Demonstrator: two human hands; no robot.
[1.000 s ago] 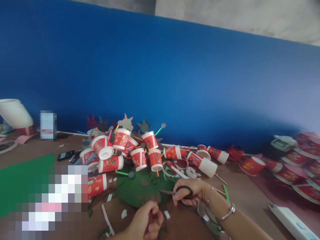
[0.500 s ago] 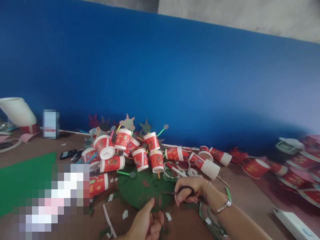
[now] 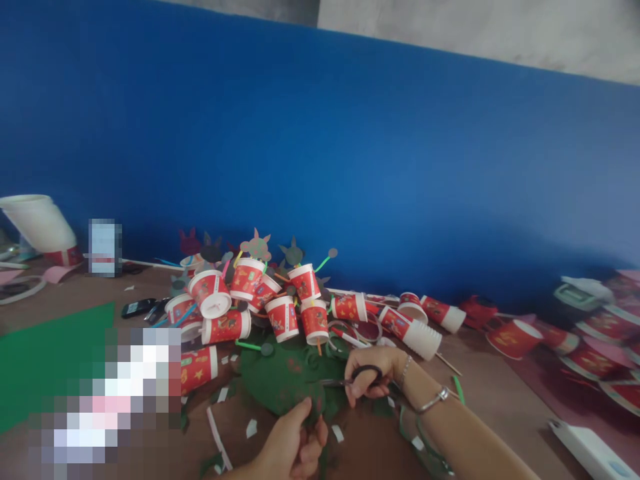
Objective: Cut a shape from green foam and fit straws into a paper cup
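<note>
My left hand (image 3: 295,440) pinches the near edge of a dark green sheet (image 3: 273,380), thumb on top and fingers curled beneath. My right hand (image 3: 373,372) grips a pair of scissors (image 3: 369,373) by the dark handle, blades pointing left at the sheet's right side. Whether the blades are apart is too dark to make out. Just beyond the sheet lies a heap of red paper cups (image 3: 283,319) with coloured straws and animal-head cutouts (image 3: 257,247).
White paper scraps (image 3: 251,428) and green offcuts litter the brown table (image 3: 370,440). A green sheet (image 3: 55,357) lies at left. Stacked cups (image 3: 423,337) and a white box-like object (image 3: 590,447) are on the right. A blue wall (image 3: 320,147) stands behind.
My right hand and the scissors have shifted slightly left and up along the sheet. My left hand keeps its pinch, nearly in the same place.
</note>
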